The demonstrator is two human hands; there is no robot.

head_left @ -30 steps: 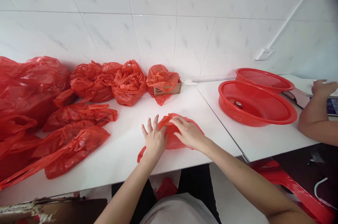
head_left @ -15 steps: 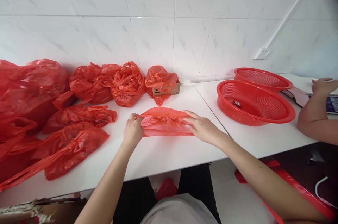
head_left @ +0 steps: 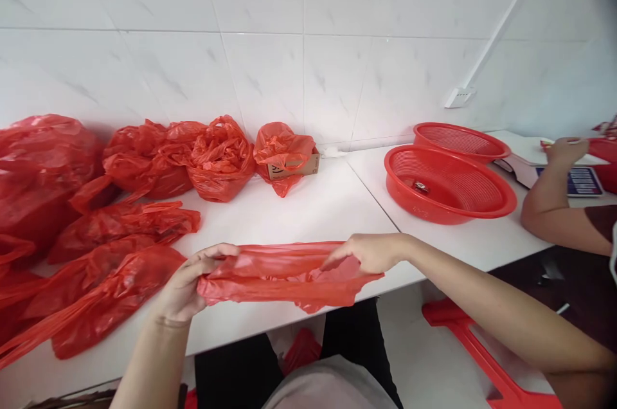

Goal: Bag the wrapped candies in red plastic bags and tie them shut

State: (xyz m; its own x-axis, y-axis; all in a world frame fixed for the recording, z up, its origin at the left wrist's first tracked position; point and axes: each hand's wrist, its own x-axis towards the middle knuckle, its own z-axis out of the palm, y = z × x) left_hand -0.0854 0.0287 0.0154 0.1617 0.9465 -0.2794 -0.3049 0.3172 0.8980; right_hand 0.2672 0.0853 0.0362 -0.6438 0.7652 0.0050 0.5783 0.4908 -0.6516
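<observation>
A thin red plastic bag (head_left: 284, 293) is stretched between my two hands near the front edge of the white table, its mouth spread open upward. My left hand (head_left: 190, 277) is closed on the bag's left end, with the thumb out of sight behind the plastic. At the other end, my right hand (head_left: 373, 253) grips the rim, and its fingers reach down into the mouth. The plastic hides part of those fingertips. Crumpled folds of the same plastic show inside the bag.
Filled red bags (head_left: 116, 293) crowd the left side. A small cardboard box (head_left: 308, 164) under red plastic stands by the wall. To the right are a red plastic basket (head_left: 448, 203) with a small object inside, another basket (head_left: 460, 132), a scale (head_left: 578, 181) and a co-worker's arm (head_left: 547, 197).
Both hands have brought the bag closer to me and drawn it wider, my left hand going left. My right hand has turned fingers-down into the mouth. The view has shifted slightly right.
</observation>
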